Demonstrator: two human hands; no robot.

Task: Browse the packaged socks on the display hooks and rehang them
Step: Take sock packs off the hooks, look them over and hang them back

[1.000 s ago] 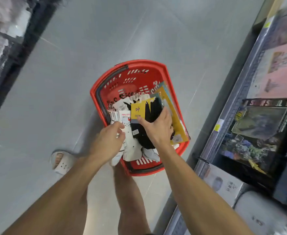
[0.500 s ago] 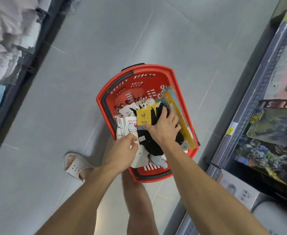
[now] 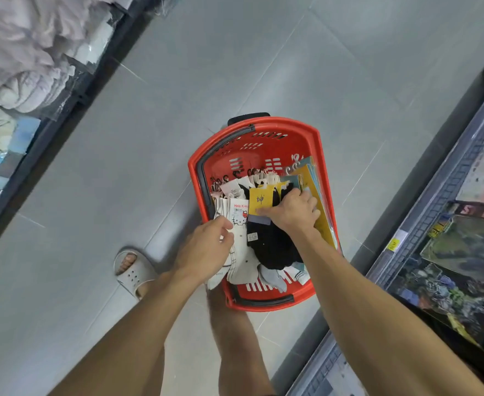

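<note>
Reads "Hello Kitty" in red on the white sock card (image 3: 238,213), centre of frame. Shows one blue Chinese character on the yellow sock card (image 3: 259,200) beside it. Elsewhere nothing legible.

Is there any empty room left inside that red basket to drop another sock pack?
Yes: the far end of the red basket, between its slotted wall and the sock hooks, is bare. The near half is crowded with white socks and black socks under the left hand and right hand.
</note>
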